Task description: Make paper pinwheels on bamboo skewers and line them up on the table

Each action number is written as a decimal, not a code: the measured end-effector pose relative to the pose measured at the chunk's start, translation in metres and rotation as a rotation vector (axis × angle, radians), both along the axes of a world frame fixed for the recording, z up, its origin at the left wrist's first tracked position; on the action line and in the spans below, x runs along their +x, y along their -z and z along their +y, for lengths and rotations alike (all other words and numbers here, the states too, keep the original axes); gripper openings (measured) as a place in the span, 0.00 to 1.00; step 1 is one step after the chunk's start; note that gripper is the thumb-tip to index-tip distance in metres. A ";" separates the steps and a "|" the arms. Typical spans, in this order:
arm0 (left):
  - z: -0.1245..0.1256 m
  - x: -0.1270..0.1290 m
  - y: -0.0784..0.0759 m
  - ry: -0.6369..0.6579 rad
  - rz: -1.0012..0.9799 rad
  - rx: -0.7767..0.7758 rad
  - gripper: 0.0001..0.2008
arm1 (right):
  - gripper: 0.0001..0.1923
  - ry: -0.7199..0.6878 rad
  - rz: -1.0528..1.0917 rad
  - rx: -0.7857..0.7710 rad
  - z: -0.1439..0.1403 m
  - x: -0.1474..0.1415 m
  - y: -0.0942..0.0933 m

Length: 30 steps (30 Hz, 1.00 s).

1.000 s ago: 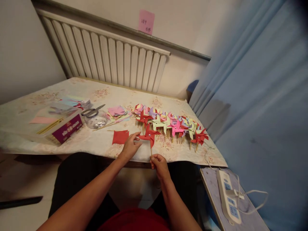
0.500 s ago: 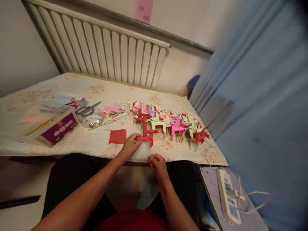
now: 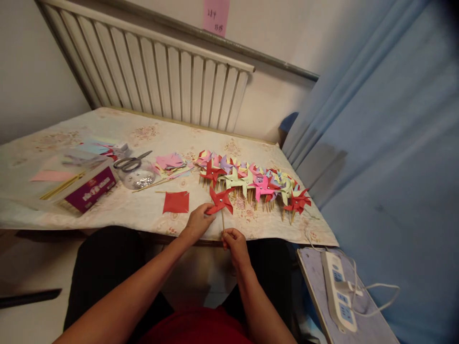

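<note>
A red paper pinwheel (image 3: 221, 200) on a thin wooden stick is held over the front of the table. My right hand (image 3: 234, 241) pinches the lower part of the stick, closed around it. At the pinwheel's lower left blade is my left hand (image 3: 200, 220), its thumb and fingers closed on the paper edge. A red paper square (image 3: 176, 202) with slits at its corners lies left of it, a stick partly under it. Behind and to the right stand many finished pinwheels (image 3: 265, 186) in red, pink, green and purple.
Scissors (image 3: 129, 163) lie across a clear bowl of silvery pins (image 3: 143, 180). A purple-labelled box (image 3: 95, 190) with sticks is further left. Cut papers (image 3: 170, 162) are piled mid-table. A power strip (image 3: 340, 291) sits at lower right beside a blue curtain (image 3: 387, 167).
The pinwheel's blades have turned. My left hand has shifted slightly right and stays at a blade. My right hand keeps its hold on the stick.
</note>
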<state>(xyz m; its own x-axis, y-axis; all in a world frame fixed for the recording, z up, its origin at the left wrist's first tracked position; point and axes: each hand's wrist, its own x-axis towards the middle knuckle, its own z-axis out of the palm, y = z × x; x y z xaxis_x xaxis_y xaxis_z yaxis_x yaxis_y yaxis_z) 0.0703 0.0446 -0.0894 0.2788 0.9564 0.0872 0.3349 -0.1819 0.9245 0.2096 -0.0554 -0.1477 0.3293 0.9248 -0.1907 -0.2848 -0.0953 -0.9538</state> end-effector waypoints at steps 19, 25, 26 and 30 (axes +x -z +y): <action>-0.009 -0.007 -0.002 -0.051 -0.516 -0.533 0.15 | 0.12 -0.026 -0.048 -0.009 -0.004 -0.010 -0.007; -0.012 -0.002 0.002 -0.003 -0.521 -0.568 0.18 | 0.12 -0.044 -0.050 -0.020 -0.003 -0.013 -0.005; -0.012 -0.001 0.002 -0.001 -0.518 -0.568 0.18 | 0.12 -0.046 -0.049 -0.020 -0.003 -0.014 -0.004; -0.012 0.003 0.004 -0.014 -0.523 -0.602 0.19 | 0.11 -0.053 -0.050 -0.016 -0.003 -0.014 -0.002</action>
